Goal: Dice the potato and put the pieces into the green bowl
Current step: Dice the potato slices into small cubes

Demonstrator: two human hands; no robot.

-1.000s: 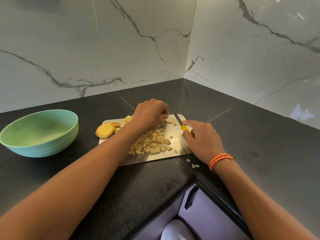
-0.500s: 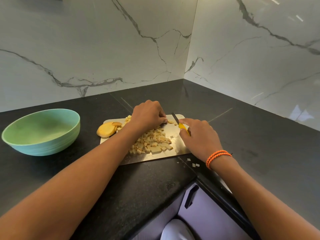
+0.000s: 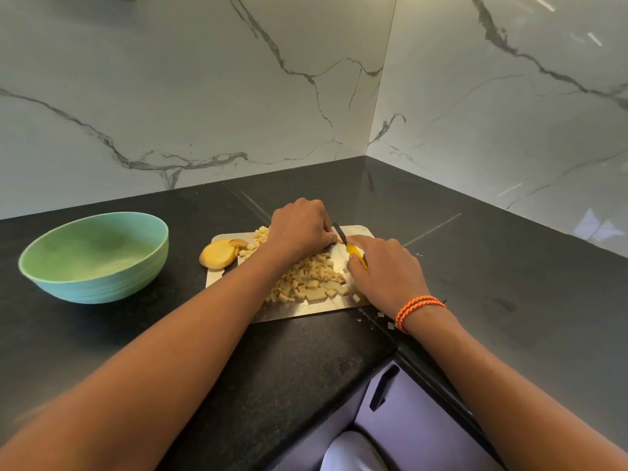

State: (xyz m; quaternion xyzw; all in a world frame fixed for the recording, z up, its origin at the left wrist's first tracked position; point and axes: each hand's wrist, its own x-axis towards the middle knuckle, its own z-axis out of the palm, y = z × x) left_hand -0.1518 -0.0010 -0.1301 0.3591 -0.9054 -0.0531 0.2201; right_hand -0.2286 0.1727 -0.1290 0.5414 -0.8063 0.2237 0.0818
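Note:
A steel cutting board [image 3: 289, 311] lies on the black counter with a heap of diced potato [image 3: 309, 282] on it. My left hand [image 3: 299, 227] curls over a small potato piece at the board's far edge, fingertips pinching it. My right hand [image 3: 387, 271] grips a yellow-handled knife [image 3: 355, 251], its dark blade against the left fingertips. Uncut potato slices [image 3: 219, 254] rest at the board's left end. The green bowl [image 3: 95, 256] stands empty to the left.
Marble walls meet in a corner behind the board. A few potato bits [image 3: 385, 319] lie on the counter by my right wrist. The counter edge and a lilac cabinet door with a dark handle [image 3: 382, 389] are below.
The knife blade has swung left from the board's right edge toward my left fingertips. My left hand stays on the piece at the far edge.

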